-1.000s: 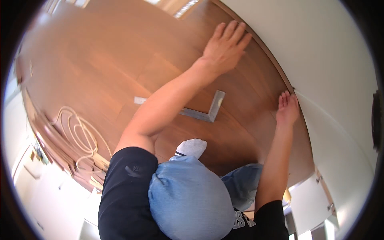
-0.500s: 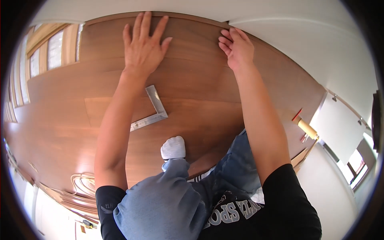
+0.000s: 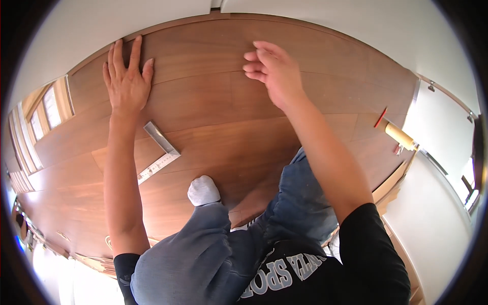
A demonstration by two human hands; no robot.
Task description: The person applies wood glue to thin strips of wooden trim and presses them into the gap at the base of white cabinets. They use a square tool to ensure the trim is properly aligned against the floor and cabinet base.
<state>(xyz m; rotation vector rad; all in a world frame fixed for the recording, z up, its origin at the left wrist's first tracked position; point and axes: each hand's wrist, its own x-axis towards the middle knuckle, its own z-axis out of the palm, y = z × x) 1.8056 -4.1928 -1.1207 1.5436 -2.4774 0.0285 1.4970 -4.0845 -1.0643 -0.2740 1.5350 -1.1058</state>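
My left hand [image 3: 127, 84] lies flat on the brown wood floor [image 3: 198, 96], fingers spread. Its longest fingertips reach the thin brown trim strip [image 3: 305, 26] along the foot of the white wall. To the right, my right hand [image 3: 277, 76] hovers over the boards with its fingers loosely curled and apart. Nothing shows in it, and it touches neither the strip nor the wall. Between my left forearm and my foot lies a metal try square [image 3: 168, 146], one end of its blade hidden by the forearm.
A pale yellow tube [image 3: 400, 135] and a red stick-like piece [image 3: 380, 117] lie at the right. Light wooden battens [image 3: 63, 96] show at the left edge of the boards. My socked foot [image 3: 204, 190] rests near the middle. A dark gap [image 3: 216, 9] parts the white wall panels.
My view has shifted to the right along the wall. The right hand has come away from the strip by the wall gap, back over the boards. My left hand stays flat at the strip.
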